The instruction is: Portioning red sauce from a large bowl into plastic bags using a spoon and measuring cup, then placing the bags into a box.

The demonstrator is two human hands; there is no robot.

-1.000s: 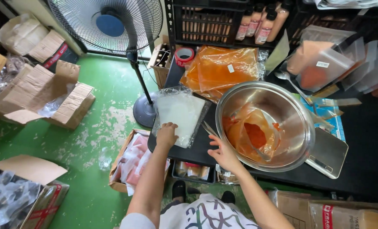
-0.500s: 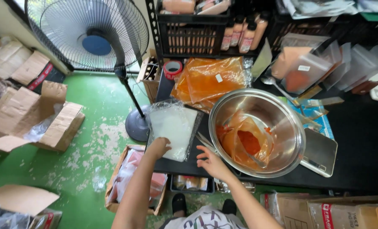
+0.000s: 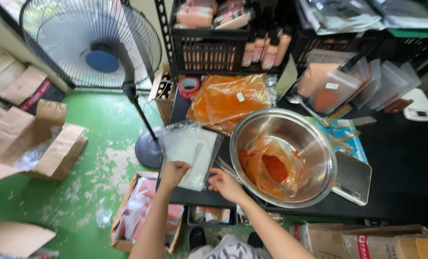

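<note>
At the tabletop's near left corner, the left hand (image 3: pixel 174 172) pinched the near edge of a stack of clear plastic bags (image 3: pixel 191 150), thin, limp and slippery-looking, best taken by that edge, while the right hand (image 3: pixel 225 184) hovered beside with fingers spread.

The left hand (image 3: pixel 174 171) rests on a pile of clear bags (image 3: pixel 191 149), the right hand (image 3: pixel 227 184) beside a shiny bowl (image 3: pixel 283 156).

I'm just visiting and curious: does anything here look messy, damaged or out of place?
Yes. The green floor is worn, its paint flaking in pale patches near the fan base, and torn-open cardboard boxes lie scattered on it. Nothing looks spilled around the steel bowl.
</note>
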